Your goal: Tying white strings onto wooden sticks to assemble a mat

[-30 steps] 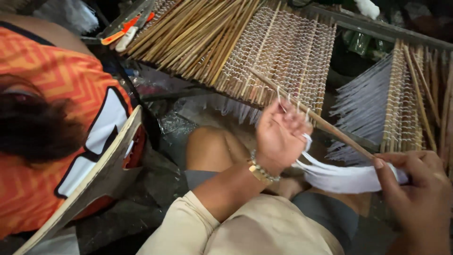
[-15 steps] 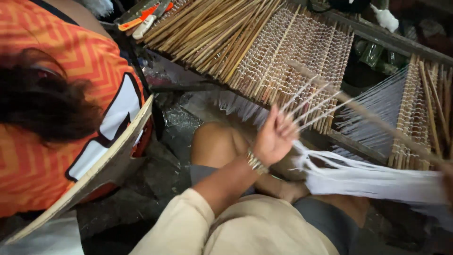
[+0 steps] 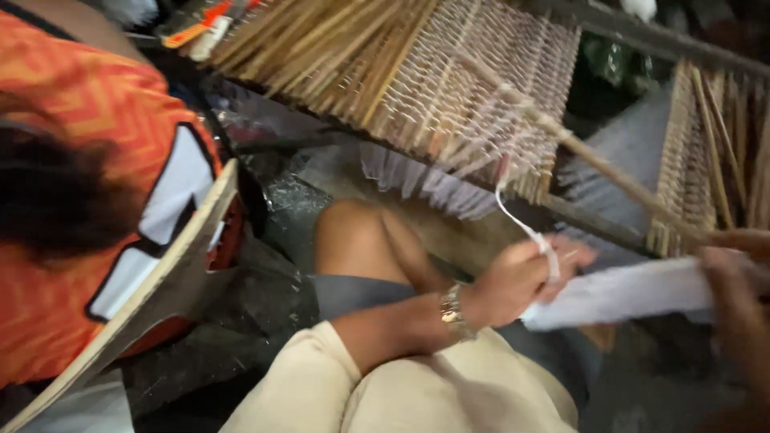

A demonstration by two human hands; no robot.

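Bamboo sticks, tan and closely packed, form a woven mat (image 3: 449,72) stretched across the top of the view, bound with pale thread; white thread ends hang in a fringe (image 3: 433,180) along its lower edge. Second mat section (image 3: 714,160) at the right edge, sticks standing more upright. Dark metal rail (image 3: 642,36) runs behind, upper right. Surroundings dim and cluttered; floor not clearly seen.

Left hand (image 3: 521,277), gold bracelet (image 3: 453,313) at the wrist, is closed in a pinch on a single white strand (image 3: 521,220) that rises to the lower edge of the mat. Just right of it lies a flat bundle of white strands (image 3: 634,293), touching the left fingers and running to the right hand (image 3: 738,305), which is closed around the bundle's far end; image blurred there. One long loose stick (image 3: 609,172) slants from the mat down toward the right hand.

Bare knee (image 3: 353,240) sits below the fringe. Second person in an orange patterned shirt (image 3: 72,128) fills the left edge, beside a slanting flat wooden slat (image 3: 136,309).
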